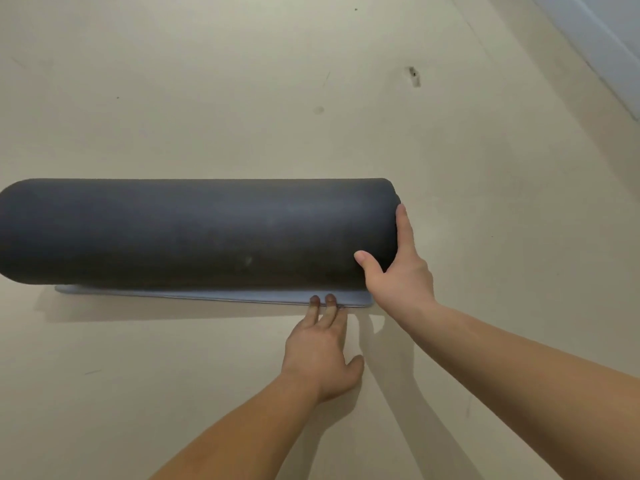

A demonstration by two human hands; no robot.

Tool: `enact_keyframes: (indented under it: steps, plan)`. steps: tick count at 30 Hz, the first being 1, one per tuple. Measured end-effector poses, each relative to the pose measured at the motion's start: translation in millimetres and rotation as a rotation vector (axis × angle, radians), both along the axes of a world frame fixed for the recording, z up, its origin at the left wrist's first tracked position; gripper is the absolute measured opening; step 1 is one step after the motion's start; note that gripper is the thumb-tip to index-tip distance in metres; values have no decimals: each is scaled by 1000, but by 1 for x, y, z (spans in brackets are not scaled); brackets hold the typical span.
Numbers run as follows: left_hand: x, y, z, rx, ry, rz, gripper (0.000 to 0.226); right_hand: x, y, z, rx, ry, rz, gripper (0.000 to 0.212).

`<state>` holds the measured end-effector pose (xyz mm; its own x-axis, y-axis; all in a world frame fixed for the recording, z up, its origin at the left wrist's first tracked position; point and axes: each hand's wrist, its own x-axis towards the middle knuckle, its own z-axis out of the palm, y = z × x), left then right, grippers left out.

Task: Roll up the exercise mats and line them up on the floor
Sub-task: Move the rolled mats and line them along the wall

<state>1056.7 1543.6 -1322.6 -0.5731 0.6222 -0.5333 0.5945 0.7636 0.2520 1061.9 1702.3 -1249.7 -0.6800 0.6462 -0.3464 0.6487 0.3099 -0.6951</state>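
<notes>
We find the dark grey rolled foam exercise mat [197, 230] lying crosswise on the beige floor [207, 98], nearly complete. Its pale blue-grey flat strip [207, 295] lies unrolled on the near side. The right hand [398, 268] is spread against the roll's right end, fingers straight along the end face and thumb on the front curve, gripping nothing. The left hand [320, 344] lies flat with fingers straight, two fingertips pressing the strip's edge.

Risks noted:
- With only one end braced (the left end is unattended and partly out of view), the roll may loosen or telescope.
- The springy foam may unwind once pressure lifts.
- The strip may crease if tucked unevenly.
</notes>
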Motion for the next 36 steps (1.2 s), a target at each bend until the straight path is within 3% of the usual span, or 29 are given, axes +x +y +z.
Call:
enact_keyframes:
  steps: [11, 15, 17, 19, 22, 24, 26, 27, 31, 33, 36]
  plan:
    - [4, 5, -6, -121, 8, -82, 102, 9, -36, 7, -15, -43, -35, 94]
    - [-12, -2, 16, -117, -122, -108, 101, 7, -32, 11, -57, -35, 5, 94]
    - [-32, -5, 43, -179, -206, -143, 89, 6, -32, 14, -78, -44, 40, 98]
    - [-55, -7, 76, -209, -203, -223, 62, 3, -32, 16, -81, -58, 74, 101]
    - [-89, -11, 130, -150, -17, -376, 33, -1, -28, 17, -95, -60, 76, 105]
    - [-119, -20, 160, -92, 136, -442, 26, -3, -26, 18, -117, -49, 64, 109]
    - [-156, -35, 179, -30, 255, -454, 37, -5, -31, 20, -87, -38, 90, 109]
    - [-177, -46, 183, -47, 300, -448, 53, -5, -35, 20, -10, -53, 134, 108]
    - [-241, -104, 168, -336, 379, -278, 133, -24, -37, 35, 568, -299, 423, 102]
    - [-248, -130, 151, -284, 350, -197, 145, -45, -39, 54, 722, -397, 509, 113]
    - [-248, -148, 137, -157, 405, -179, 145, -86, -55, 75, 658, -439, 689, 132]
